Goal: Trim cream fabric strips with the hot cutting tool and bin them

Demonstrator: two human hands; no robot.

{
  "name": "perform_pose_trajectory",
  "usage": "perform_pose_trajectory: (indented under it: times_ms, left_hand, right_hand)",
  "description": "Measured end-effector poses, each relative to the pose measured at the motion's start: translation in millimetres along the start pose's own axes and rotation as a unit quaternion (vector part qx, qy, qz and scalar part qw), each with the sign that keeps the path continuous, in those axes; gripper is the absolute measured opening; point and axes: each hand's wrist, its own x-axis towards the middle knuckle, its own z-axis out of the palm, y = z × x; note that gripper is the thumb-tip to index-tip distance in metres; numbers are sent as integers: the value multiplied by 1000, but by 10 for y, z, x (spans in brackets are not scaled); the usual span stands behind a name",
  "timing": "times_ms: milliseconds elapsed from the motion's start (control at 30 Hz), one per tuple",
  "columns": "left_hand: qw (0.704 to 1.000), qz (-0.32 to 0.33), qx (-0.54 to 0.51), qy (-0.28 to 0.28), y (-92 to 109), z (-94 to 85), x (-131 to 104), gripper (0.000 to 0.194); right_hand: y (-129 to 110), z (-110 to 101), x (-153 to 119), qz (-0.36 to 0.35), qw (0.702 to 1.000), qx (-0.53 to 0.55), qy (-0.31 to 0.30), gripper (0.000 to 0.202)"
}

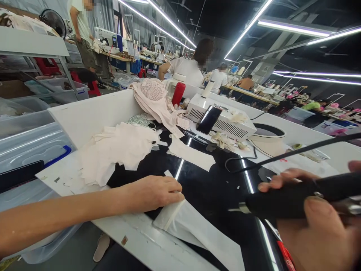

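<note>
My left hand is closed over a whitish block, which rests on a strip of white fabric near the table's front edge. At the right, my right hand, partly blurred, wraps around a black corded hand tool with a short metal tip. That tip points left, above the glossy black tabletop and apart from the fabric. Beyond my left hand lies a single cut cream piece. A heap of similar cream pieces spreads over the left side.
Pale lace bras hang over the back partition beside a red thread cone. A phone leans on a vented white box. The tool's black cable crosses the right side. Clear plastic bins stand at left; people sit farther back.
</note>
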Motion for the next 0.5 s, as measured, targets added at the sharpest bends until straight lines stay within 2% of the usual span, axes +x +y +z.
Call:
perform_pose_trajectory:
  times_ms: [133,267,367,500]
  left_hand:
    - [1000,-16,-10,-10,9,15,-32,33]
    - [999,-26,-19,-7,18,47,-80,35]
    - [999,-30,-20,5,31,73,-95,34]
    - [999,-38,-27,12,55,87,-98,32]
  right_hand:
    - [-14,472,-158,-22,995,48,-86,69]
    - [145,779,-239,-9,986,94,-139,67]
    - [231,932,-291,2,983,120,-141,54]
    - [248,1025,-354,12,982,135,-131,47]
